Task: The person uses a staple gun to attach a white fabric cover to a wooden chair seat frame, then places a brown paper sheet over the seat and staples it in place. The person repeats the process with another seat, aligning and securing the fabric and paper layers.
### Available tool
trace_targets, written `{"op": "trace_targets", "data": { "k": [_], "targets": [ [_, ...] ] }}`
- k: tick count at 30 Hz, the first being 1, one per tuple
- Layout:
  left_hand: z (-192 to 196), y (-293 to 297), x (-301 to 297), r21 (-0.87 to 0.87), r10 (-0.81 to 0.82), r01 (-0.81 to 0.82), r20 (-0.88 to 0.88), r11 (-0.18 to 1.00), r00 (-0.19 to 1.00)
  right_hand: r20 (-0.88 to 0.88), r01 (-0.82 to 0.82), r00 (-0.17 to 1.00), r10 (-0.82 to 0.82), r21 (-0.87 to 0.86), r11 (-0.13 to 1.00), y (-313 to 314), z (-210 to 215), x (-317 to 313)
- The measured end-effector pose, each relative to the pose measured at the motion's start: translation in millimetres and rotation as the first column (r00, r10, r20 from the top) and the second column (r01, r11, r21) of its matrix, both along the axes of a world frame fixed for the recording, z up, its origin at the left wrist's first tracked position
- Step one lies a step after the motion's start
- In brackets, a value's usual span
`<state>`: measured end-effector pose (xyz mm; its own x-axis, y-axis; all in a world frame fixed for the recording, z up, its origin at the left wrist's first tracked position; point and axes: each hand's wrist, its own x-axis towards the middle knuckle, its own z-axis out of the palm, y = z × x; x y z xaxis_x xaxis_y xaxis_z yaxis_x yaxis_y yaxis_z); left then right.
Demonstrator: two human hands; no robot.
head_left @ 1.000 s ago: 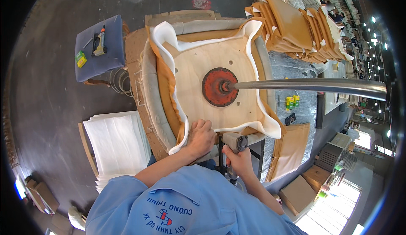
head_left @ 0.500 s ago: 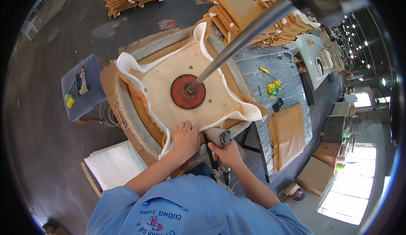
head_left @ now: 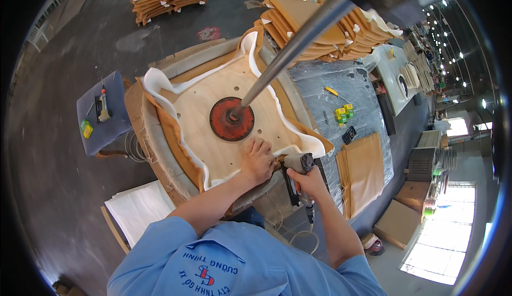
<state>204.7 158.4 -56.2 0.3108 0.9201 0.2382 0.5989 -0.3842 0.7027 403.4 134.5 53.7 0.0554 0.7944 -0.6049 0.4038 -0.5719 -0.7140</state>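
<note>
A pale wooden seat panel point(head_left: 208, 101) lies with white foam point(head_left: 184, 148) and a brown leather-like cover point(head_left: 170, 128) standing up around its edges. A round red clamp disc point(head_left: 224, 128) on a metal rod point(head_left: 290, 51) presses on its middle. My left hand point(head_left: 258, 161) is bent over the panel's near edge, fingertips on the wood, holding the folded cover down; the palm side is hidden. My right hand point(head_left: 309, 183) is wrapped round the handle of a grey and black staple gun point(head_left: 300, 163). The gun's nose meets the near edge, just right of my left hand.
A plastic-wrapped table point(head_left: 330, 83) at the right bears folded brown covers point(head_left: 362, 171), small yellow-green boxes point(head_left: 344, 114) and a yellow cutter point(head_left: 332, 91). A blue stool point(head_left: 106, 112) with tools stands left. White sheets point(head_left: 140, 208) lie at near left. An air hose point(head_left: 312, 237) hangs below the gun.
Both hands have moved right along the panel's near edge. The staple gun has swung round, its nose now against the edge beside my left hand. The panel sits slightly further left in view.
</note>
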Motion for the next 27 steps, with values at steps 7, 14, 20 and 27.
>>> {"op": "trace_targets", "data": {
  "k": [7, 14, 20, 27],
  "targets": [
    [-3.8, 0.8, 7.8, -0.061, 0.094, -0.09, 0.077, 0.994, 0.993, 0.153, -0.09, 0.982, 0.108, -0.126, 0.988, 22.1, 4.8, -8.4],
    [-3.7, 5.2, 8.8, -0.044, 0.103, -0.102, 0.015, 0.994, 0.995, 0.344, -0.167, 0.919, 0.191, -0.1, 0.981, 33.2, 6.8, -21.4],
    [4.7, -2.1, -12.3, 0.023, -0.003, 0.004, -0.061, 1.0, 0.998, 0.434, -0.276, 0.874, 0.22, 0.071, 0.958, 29.7, -3.3, -18.8],
    [2.3, 5.3, -12.8, -0.001, 0.005, -0.005, -0.015, 1.0, 1.0, 0.183, -0.175, 0.964, 0.195, -0.118, 0.977, 36.7, 14.6, -9.8]
  ]
}}
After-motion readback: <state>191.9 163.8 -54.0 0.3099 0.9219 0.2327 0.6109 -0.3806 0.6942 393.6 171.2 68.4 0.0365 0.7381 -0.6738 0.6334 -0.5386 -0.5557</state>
